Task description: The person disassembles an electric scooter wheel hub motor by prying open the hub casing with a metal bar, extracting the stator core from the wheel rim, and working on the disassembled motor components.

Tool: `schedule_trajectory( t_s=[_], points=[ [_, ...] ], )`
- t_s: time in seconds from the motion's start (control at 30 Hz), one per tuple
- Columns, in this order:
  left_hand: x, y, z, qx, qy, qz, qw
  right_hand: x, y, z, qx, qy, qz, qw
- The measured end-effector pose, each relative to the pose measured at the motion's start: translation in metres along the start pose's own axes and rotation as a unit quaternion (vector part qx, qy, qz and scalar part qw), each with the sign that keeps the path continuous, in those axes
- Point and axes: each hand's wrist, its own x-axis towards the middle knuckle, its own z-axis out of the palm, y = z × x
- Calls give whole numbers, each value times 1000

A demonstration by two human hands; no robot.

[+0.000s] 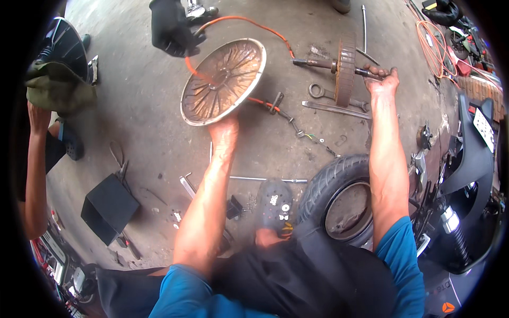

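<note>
My left hand (225,131) supports a round metal hub motor cover (225,79) from below. The cover is tilted, its ribbed, rust-brown inside facing up; my fingers are hidden behind it. An orange cable (249,19) runs from the cover's middle up past a co-worker's black-gloved hand (175,34) and on to the axle's end. At the right, my right hand (383,80) is closed around the axle (366,72) of a rusty motor stator (345,69), which stands on edge. Below the cover, an orange cable end with connectors (299,132) trails over the floor.
Beside the stator lie a ring spanner (318,91) and a flat metal bar (334,109). A tyre (331,185) rests near my legs. Left are a black box (110,209) and another person's arm (37,159). A dark scooter (461,180) stands at the right.
</note>
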Motion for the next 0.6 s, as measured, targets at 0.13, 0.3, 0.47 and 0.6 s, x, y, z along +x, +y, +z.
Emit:
schedule_trajectory(
  t_s=[0.13, 0.3, 0.47, 0.6],
  points=[
    [-12, -31, -8, 80, -72, 62, 992, -8, -2, 3, -44, -19, -7, 999],
    [-38, -48, -24, 139, -135, -3, 981, -63, 32, -46, -231, 22, -199, 952],
    [-52, 13, 0, 144, -172, -47, 973, -166, 77, -116, -573, -178, -264, 755],
    [-52, 48, 11, 171, -246, -49, 953, -181, 88, -124, -622, -251, -337, 661]
  ],
)
